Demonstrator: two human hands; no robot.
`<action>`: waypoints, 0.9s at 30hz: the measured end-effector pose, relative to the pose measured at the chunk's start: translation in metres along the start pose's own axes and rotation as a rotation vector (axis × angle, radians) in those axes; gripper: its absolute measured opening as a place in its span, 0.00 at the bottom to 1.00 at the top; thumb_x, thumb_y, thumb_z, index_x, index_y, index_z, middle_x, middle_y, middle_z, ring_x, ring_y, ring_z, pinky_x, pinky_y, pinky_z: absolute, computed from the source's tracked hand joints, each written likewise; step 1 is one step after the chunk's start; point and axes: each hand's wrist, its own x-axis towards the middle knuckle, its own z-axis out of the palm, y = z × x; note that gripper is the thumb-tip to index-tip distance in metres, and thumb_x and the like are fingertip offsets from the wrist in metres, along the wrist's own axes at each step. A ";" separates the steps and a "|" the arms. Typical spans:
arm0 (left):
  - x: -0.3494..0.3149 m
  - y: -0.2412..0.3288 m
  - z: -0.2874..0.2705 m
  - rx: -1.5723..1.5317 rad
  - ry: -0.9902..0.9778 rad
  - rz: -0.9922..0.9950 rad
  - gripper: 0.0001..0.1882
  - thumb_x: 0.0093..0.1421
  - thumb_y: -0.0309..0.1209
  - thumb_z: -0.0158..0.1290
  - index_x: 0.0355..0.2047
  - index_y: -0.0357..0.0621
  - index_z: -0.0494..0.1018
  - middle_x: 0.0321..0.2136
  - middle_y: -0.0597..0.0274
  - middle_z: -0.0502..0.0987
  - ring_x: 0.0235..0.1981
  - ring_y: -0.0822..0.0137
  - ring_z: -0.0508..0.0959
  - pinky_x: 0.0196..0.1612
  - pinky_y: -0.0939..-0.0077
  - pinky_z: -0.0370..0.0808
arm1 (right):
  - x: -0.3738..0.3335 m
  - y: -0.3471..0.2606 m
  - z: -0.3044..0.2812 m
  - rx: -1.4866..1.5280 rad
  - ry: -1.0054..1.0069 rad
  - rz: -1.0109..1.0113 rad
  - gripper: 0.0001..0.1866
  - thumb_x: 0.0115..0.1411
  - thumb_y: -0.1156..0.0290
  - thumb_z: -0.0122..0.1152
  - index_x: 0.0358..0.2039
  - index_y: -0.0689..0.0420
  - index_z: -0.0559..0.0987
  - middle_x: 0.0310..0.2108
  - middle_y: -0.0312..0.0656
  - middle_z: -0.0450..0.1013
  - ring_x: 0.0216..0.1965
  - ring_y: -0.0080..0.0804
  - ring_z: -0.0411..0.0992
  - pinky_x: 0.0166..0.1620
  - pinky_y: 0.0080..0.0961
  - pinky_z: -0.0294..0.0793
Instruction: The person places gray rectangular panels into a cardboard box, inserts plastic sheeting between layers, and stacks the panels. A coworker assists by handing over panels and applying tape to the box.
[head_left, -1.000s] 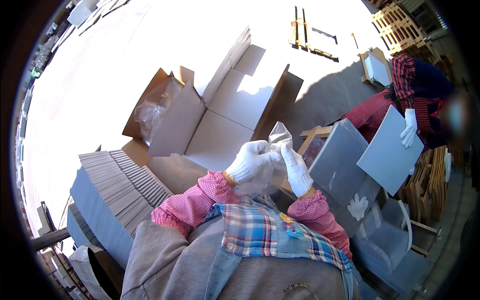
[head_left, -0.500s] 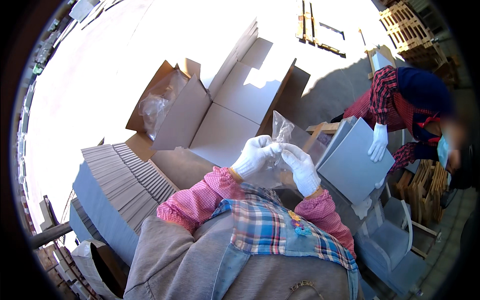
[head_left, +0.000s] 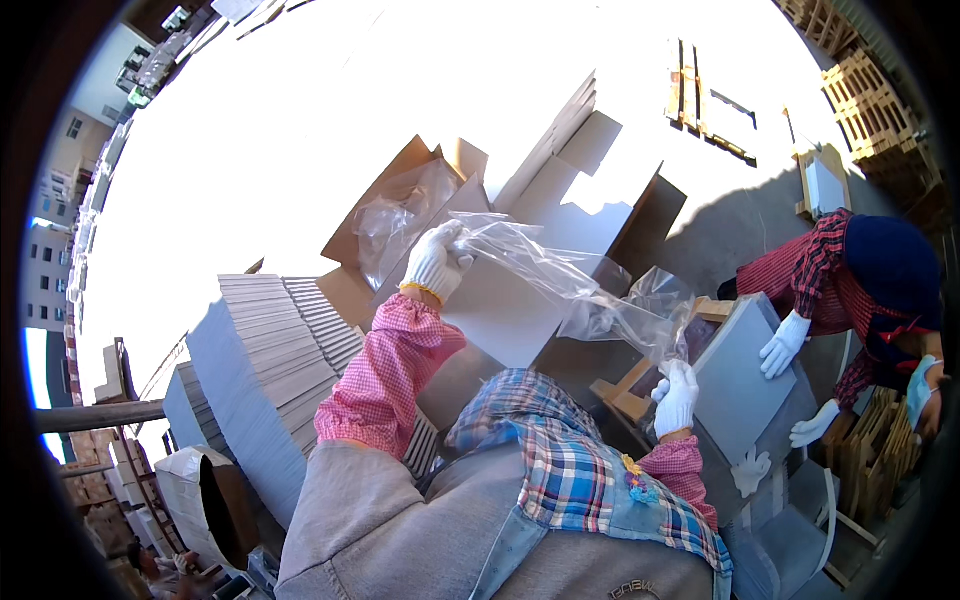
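A clear plastic bag (head_left: 575, 283) is stretched out between my two white-gloved hands, slanting down to the right. My left hand (head_left: 437, 262) is raised near the open carton and closed on one end of the bag. Lower down on the right, my right hand (head_left: 677, 400) grips the other end, close to a stack of flat grey panels (head_left: 742, 370). The bag passes over the pale inside of a large open cardboard box (head_left: 510, 315).
An open carton (head_left: 350, 235) holds more clear plastic bags (head_left: 405, 215). Long stacks of grey panels (head_left: 270, 370) stand at my left. A co-worker (head_left: 800, 270) in white gloves leans over the panels at right, beside a grey chair (head_left: 785, 550). Wooden pallets (head_left: 870, 100) stand beyond.
My hands were close together on the bunched bag; now they are far apart and the bag is drawn out long. My left hand rose, and my right went lower right.
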 end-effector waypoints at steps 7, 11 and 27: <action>0.053 0.146 -0.108 1.400 0.791 1.046 0.12 0.66 0.33 0.54 0.32 0.35 0.74 0.36 0.46 0.78 0.31 0.52 0.78 0.39 0.56 0.76 | -0.033 0.042 -0.059 0.154 0.019 0.152 0.09 0.73 0.61 0.55 0.42 0.52 0.76 0.31 0.28 0.70 0.23 0.12 0.62 0.25 0.15 0.64; 0.056 0.114 -0.162 2.620 -0.022 0.299 0.16 0.67 0.38 0.49 0.46 0.47 0.83 0.44 0.45 0.83 0.47 0.47 0.84 0.49 0.55 0.81 | -0.046 0.045 -0.058 0.126 0.027 0.136 0.09 0.74 0.60 0.54 0.43 0.51 0.76 0.30 0.27 0.69 0.23 0.13 0.63 0.26 0.15 0.63; 0.004 0.134 -0.015 2.251 0.619 0.850 0.24 0.63 0.40 0.56 0.57 0.43 0.75 0.51 0.45 0.79 0.47 0.43 0.82 0.49 0.50 0.80 | -0.063 0.009 -0.029 -0.154 -0.017 -0.090 0.12 0.75 0.63 0.52 0.46 0.56 0.79 0.30 0.34 0.76 0.28 0.19 0.72 0.34 0.22 0.76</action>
